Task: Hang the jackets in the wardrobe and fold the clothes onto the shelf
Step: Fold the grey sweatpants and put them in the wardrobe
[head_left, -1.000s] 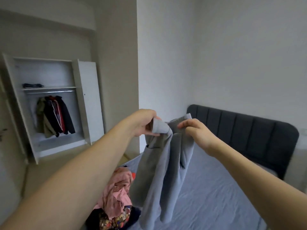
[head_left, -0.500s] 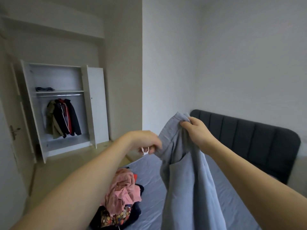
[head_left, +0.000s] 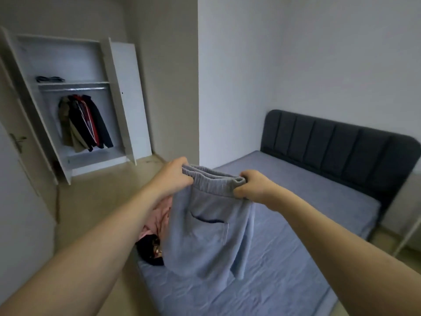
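Grey-blue sweatpants (head_left: 205,233) hang over the bed, held up by their elastic waistband. My left hand (head_left: 173,176) grips the waistband's left end and my right hand (head_left: 255,185) grips its right end. A back pocket faces me. Behind the pants lies a pile of clothes (head_left: 155,226), pink on top and dark below, partly hidden. The white wardrobe (head_left: 68,103) stands open at the far left. Several jackets (head_left: 84,122) hang from its rail. A dark folded item (head_left: 50,78) lies on the shelf above.
The bed (head_left: 296,247) has a grey-blue sheet and a dark padded headboard (head_left: 337,142). The wardrobe's doors (head_left: 129,99) are swung wide open. A room door with a handle (head_left: 19,141) is at the left edge. Beige floor lies between bed and wardrobe.
Both hands have come down and spread apart along the waistband, so the pants now hang flat and wide. The view has tilted downwards.
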`<action>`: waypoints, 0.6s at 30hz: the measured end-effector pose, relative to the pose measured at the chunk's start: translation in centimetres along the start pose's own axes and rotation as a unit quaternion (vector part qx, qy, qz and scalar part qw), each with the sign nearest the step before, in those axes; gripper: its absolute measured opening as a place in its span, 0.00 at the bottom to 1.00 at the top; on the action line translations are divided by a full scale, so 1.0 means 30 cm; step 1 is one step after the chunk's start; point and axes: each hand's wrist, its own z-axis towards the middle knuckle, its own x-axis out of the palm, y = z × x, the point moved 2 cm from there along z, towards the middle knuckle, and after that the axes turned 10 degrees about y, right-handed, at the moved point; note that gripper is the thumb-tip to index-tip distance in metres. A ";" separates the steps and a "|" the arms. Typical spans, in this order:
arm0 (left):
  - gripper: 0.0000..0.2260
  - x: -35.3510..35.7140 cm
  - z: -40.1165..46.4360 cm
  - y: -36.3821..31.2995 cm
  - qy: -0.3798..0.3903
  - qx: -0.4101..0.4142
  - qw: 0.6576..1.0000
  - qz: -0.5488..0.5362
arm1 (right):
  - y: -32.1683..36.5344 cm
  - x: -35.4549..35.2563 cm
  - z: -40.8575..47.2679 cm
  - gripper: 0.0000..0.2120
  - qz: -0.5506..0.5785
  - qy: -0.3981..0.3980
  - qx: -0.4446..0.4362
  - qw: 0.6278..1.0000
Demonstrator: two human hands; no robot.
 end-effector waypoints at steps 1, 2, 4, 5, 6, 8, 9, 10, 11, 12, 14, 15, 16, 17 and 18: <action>0.07 0.018 -0.006 0.049 -0.005 -0.001 0.999 -0.036 | -0.014 0.050 0.015 0.05 0.043 0.038 0.013 0.998; 0.06 0.037 -0.008 0.093 -0.017 0.000 0.998 -0.061 | -0.028 0.100 0.030 0.05 0.087 0.072 0.023 0.993; 0.08 0.077 0.002 0.162 -0.043 0.000 0.995 -0.090 | -0.060 0.188 0.063 0.07 0.175 0.130 0.038 0.975; 0.09 0.102 0.011 0.186 -0.053 -0.004 0.994 -0.095 | -0.078 0.225 0.083 0.10 0.216 0.158 0.042 0.963; 0.09 0.129 0.021 0.205 -0.058 -0.012 0.994 -0.091 | -0.100 0.255 0.105 0.13 0.250 0.181 0.044 0.950; 0.10 0.194 0.054 0.230 -0.059 -0.033 0.995 -0.076 | -0.164 0.287 0.154 0.17 0.294 0.208 0.049 0.932; 0.10 0.235 0.077 0.239 -0.055 -0.048 0.995 -0.065 | -0.207 0.294 0.178 0.16 0.311 0.214 0.057 0.924; 0.10 0.280 0.102 0.244 -0.049 -0.064 0.995 -0.051 | -0.259 0.296 0.201 0.16 0.329 0.218 0.069 0.916; 0.10 0.332 0.133 0.248 -0.040 -0.079 0.995 -0.034 | -0.320 0.295 0.225 0.15 0.344 0.220 0.084 0.909; 0.09 0.392 0.167 0.250 -0.028 -0.092 0.995 -0.015 | -0.388 0.293 0.250 0.15 0.354 0.222 0.100 0.903; 0.08 0.546 0.243 0.256 -0.002 -0.111 0.993 0.029 | -0.551 0.287 0.297 0.13 0.371 0.221 0.138 0.891; 0.07 0.641 0.282 0.263 0.016 -0.118 0.992 0.041 | -0.648 0.286 0.322 0.11 0.380 0.220 0.161 0.884; 0.05 0.750 0.321 0.275 0.038 -0.127 0.990 0.041 | -0.752 0.288 0.348 0.09 0.389 0.221 0.184 0.875; 0.04 0.876 0.361 0.290 0.066 -0.140 0.987 0.040 | -0.870 0.291 0.376 0.08 0.395 0.223 0.209 0.866; 0.05 1.014 0.400 0.306 0.092 -0.154 0.983 0.043 | -0.999 0.297 0.406 0.08 0.395 0.225 0.234 0.859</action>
